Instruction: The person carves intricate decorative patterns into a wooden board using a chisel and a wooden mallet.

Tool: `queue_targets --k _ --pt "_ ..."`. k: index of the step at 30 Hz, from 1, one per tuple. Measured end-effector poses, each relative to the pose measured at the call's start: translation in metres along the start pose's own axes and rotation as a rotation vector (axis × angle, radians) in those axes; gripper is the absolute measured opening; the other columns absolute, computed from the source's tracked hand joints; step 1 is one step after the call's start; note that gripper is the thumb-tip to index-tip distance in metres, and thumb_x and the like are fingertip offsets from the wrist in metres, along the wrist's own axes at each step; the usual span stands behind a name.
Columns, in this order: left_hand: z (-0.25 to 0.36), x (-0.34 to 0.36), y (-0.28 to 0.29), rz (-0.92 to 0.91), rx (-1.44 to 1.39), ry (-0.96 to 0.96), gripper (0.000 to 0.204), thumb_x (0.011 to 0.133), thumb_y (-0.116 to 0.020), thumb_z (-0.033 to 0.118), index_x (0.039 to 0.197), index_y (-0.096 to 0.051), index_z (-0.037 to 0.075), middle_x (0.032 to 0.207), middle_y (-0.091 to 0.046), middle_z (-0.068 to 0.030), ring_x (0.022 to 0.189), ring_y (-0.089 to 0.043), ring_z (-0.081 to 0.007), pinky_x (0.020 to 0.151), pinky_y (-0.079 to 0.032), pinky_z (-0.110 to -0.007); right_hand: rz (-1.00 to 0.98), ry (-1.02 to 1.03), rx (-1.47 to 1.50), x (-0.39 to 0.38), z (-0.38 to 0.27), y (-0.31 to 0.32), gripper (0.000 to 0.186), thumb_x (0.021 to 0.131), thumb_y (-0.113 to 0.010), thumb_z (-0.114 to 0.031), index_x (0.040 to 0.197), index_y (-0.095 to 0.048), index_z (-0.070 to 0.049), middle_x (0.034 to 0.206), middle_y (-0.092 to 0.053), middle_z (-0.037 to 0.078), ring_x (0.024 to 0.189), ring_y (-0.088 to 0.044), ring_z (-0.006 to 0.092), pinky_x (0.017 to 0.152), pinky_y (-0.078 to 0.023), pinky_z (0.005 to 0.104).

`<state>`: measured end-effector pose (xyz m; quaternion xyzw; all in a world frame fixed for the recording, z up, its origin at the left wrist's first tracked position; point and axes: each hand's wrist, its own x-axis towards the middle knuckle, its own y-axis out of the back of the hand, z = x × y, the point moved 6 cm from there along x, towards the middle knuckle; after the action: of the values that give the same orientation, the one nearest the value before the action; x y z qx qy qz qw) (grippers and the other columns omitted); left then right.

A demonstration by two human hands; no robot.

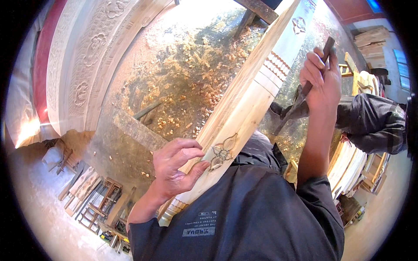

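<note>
A long pale wooden beam [249, 101] slants from the upper right down to my body. A flower-shaped relief [222, 151] is carved into its near part, with ridged bands and another flower farther up. My left hand [176, 167] is at the beam's left edge beside the near flower. Its thumb and fingers are apart, with nothing seen between them. To the right of the beam, my right hand [321, 80] is raised and closed around a long, dark, narrow bar [308, 88]. The bar points down and to the left; its exact kind is unclear.
Wood shavings [196, 74] litter the floor beyond the beam. Large carved panels [82, 65] stand at the left. A person's dark-clothed leg [370, 117] is at the right, near stacked curved boards [346, 167]. Wooden frames and tools [102, 202] lie at lower left.
</note>
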<state>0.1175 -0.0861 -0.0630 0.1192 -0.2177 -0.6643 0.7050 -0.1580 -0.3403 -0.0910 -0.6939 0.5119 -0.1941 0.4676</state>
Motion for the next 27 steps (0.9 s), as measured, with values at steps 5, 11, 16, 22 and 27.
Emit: queue_targets --k 5,11,16,22,27 --pt "0.004 0.005 -0.012 -0.115 0.108 0.017 0.053 0.073 -0.091 0.017 0.123 -0.075 0.016 0.117 -0.072 -0.0137 0.096 -0.072 -0.0289 0.075 -0.059 -0.036 0.175 0.047 -0.080 -0.029 -0.013 0.036 0.043 0.116 -0.034 -0.039 0.109 -0.053 -0.002 0.077 -0.048 0.005 0.047 -0.036 0.0106 0.045 -0.030 0.0269" --pt "0.024 0.013 -0.011 -0.194 0.118 -0.163 0.031 0.076 -0.090 0.024 0.102 -0.078 0.012 0.121 -0.073 -0.0144 0.103 -0.072 -0.0317 0.080 -0.058 -0.039 0.332 0.069 -0.253 -0.055 -0.011 0.043 0.040 0.116 -0.032 -0.035 0.119 -0.054 -0.002 0.084 -0.053 0.007 0.049 -0.037 0.0109 0.048 -0.030 0.0269" --pt "0.019 -0.001 0.000 -0.110 -0.110 -0.020 0.022 0.080 -0.088 0.026 0.085 -0.076 0.008 0.105 -0.076 -0.0148 0.095 -0.073 -0.0303 0.078 -0.057 -0.038 0.296 0.142 -0.362 -0.068 -0.010 0.037 0.041 0.116 -0.036 -0.037 0.133 -0.054 -0.004 0.092 -0.063 0.012 0.049 -0.041 0.0089 0.046 -0.030 0.0237" --pt "0.014 -0.010 0.002 -0.079 -0.179 -0.006 0.041 0.094 -0.076 0.043 0.087 -0.076 0.003 0.094 -0.075 -0.0162 0.091 -0.072 -0.0294 0.082 -0.054 -0.041 0.233 0.250 -0.739 -0.089 -0.004 0.001 0.050 0.115 -0.038 -0.040 0.136 -0.060 0.000 0.074 -0.066 0.005 0.043 -0.040 0.0050 0.040 -0.025 0.0228" --pt "0.014 -0.016 0.001 -0.062 -0.234 0.068 0.044 0.094 -0.075 0.046 0.088 -0.076 0.002 0.097 -0.076 -0.0152 0.095 -0.071 -0.0276 0.087 -0.053 -0.040 0.293 0.324 -0.991 -0.109 -0.002 -0.026 0.047 0.113 -0.041 -0.037 0.120 -0.066 0.002 0.077 -0.067 0.005 0.048 -0.045 0.0039 0.044 -0.027 0.0212"
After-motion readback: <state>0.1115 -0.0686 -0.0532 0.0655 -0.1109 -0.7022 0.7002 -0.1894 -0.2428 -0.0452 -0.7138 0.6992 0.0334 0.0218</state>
